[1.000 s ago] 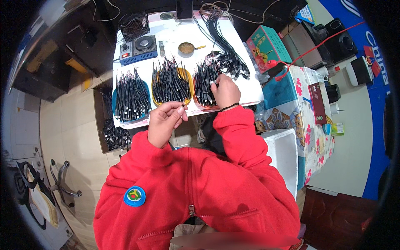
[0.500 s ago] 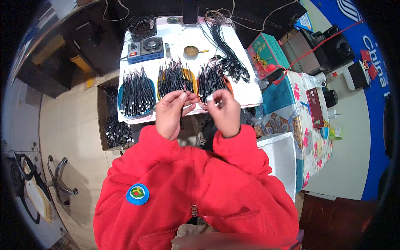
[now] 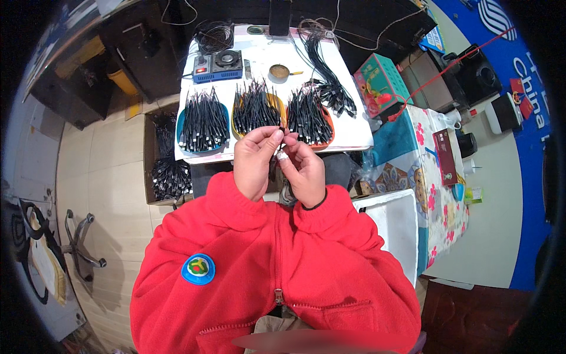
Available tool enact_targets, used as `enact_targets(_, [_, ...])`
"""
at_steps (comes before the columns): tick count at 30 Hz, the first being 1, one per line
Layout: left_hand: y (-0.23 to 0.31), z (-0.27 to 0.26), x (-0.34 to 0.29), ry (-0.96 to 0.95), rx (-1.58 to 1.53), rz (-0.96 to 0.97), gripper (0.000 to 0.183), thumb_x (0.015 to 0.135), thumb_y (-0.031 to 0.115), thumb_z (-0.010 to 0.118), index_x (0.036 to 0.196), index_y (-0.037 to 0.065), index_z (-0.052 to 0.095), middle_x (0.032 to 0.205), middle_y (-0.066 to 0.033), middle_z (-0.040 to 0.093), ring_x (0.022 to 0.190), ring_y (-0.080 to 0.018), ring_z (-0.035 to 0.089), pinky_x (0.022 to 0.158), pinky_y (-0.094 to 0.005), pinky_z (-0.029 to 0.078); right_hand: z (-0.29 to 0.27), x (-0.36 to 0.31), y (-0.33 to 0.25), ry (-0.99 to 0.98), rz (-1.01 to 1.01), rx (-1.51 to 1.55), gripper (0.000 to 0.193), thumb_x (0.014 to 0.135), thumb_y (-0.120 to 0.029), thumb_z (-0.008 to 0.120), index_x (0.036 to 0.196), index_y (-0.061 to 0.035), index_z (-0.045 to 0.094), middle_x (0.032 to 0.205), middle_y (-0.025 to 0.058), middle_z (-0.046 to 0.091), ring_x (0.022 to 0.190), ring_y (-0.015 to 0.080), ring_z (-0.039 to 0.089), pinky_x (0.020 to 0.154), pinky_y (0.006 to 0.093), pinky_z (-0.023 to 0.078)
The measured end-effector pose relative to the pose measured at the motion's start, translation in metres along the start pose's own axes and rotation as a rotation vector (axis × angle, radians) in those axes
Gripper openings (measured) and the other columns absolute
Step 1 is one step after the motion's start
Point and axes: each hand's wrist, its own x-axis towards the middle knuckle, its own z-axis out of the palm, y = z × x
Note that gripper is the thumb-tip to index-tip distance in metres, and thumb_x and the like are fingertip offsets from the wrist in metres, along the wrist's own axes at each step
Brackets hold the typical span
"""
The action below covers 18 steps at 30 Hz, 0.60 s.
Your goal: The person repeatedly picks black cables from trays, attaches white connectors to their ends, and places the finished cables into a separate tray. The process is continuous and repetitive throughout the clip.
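Note:
Both hands meet in front of the table's near edge. My left hand [image 3: 256,162] pinches a short black cable between thumb and index finger; the fingers hide most of it. My right hand [image 3: 305,174] has its thumb and fingers closed at the same spot, touching the left fingertips. White wrapping [image 3: 282,156] shows at a right fingertip. Whether the right fingers grip the cable too is hard to make out. Just beyond lie bundles of black cables with light connector ends [image 3: 203,127], in a blue tray [image 3: 180,115], a yellow tray [image 3: 276,102] and an orange tray [image 3: 328,140].
Behind the trays on the white table [image 3: 265,53] are a blue device with a dark round top [image 3: 218,66], a round tin [image 3: 279,73] and a loose cable bundle [image 3: 330,88]. A box of cables [image 3: 171,180] stands lower left, a white foam box [image 3: 392,218] at right.
My right hand has come left and down to meet the left hand's fingertips. The left hand has shifted slightly right in the picture. The whole view has moved a little.

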Motion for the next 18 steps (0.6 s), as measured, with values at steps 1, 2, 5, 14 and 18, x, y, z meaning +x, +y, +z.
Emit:
enact_targets(1, [0.000, -0.001, 0.000, -0.012, 0.012, 0.012, 0.014, 0.091, 0.004, 0.057, 0.100, -0.006, 0.059, 0.090, -0.0135, 0.067, 0.086, -0.0193, 0.065, 0.078, -0.0287, 0.052, -0.001, 0.001, -0.003, -0.012, -0.017, -0.010, 0.023, 0.087, 0.002, 0.057, 0.110, 0.0032, 0.054, 0.100, 0.0041, 0.061, 0.093, 0.0090, 0.058, 0.082, 0.0238, 0.046])
enact_targets(2, [-0.001, -0.002, 0.000, -0.011, 0.062, 0.047, 0.014, 0.090, 0.004, 0.057, 0.100, -0.006, 0.060, 0.089, -0.0123, 0.066, 0.084, -0.0180, 0.064, 0.078, -0.0277, 0.051, -0.007, 0.003, -0.008, -0.056, 0.006, -0.046, 0.022, 0.087, 0.002, 0.058, 0.108, 0.0034, 0.054, 0.101, 0.0051, 0.061, 0.096, 0.0100, 0.058, 0.085, 0.0245, 0.046])
enact_targets(5, [-0.002, -0.005, 0.001, -0.029, 0.177, 0.153, 0.015, 0.090, 0.004, 0.057, 0.101, -0.005, 0.061, 0.086, -0.0090, 0.065, 0.080, -0.0145, 0.060, 0.076, -0.0254, 0.048, -0.021, 0.013, -0.023, 0.039, -0.073, -0.070, 0.019, 0.079, 0.001, 0.064, 0.097, 0.0006, 0.060, 0.087, 0.0035, 0.062, 0.074, 0.0082, 0.058, 0.065, 0.0221, 0.047])
enact_targets(14, [0.000, -0.010, -0.002, -0.107, 0.301, 0.096, 0.018, 0.091, 0.008, 0.059, 0.104, -0.004, 0.062, 0.077, -0.0041, 0.062, 0.062, -0.0060, 0.052, 0.054, -0.0186, 0.040, -0.019, 0.034, -0.041, 0.041, -0.203, -0.061, 0.010, 0.080, 0.001, 0.065, 0.090, 0.0003, 0.064, 0.083, 0.0031, 0.059, 0.069, 0.0077, 0.055, 0.060, 0.0207, 0.043])
enact_targets(18, [0.003, -0.010, -0.001, -0.142, 0.057, -0.097, 0.017, 0.091, 0.010, 0.058, 0.102, -0.003, 0.062, 0.074, -0.0023, 0.059, 0.056, -0.0037, 0.043, 0.048, -0.0180, 0.032, -0.018, 0.033, -0.033, -0.002, -0.006, 0.314, 0.010, 0.085, -0.002, 0.063, 0.095, 0.0008, 0.061, 0.083, 0.0031, 0.062, 0.071, 0.0076, 0.056, 0.064, 0.0209, 0.045])
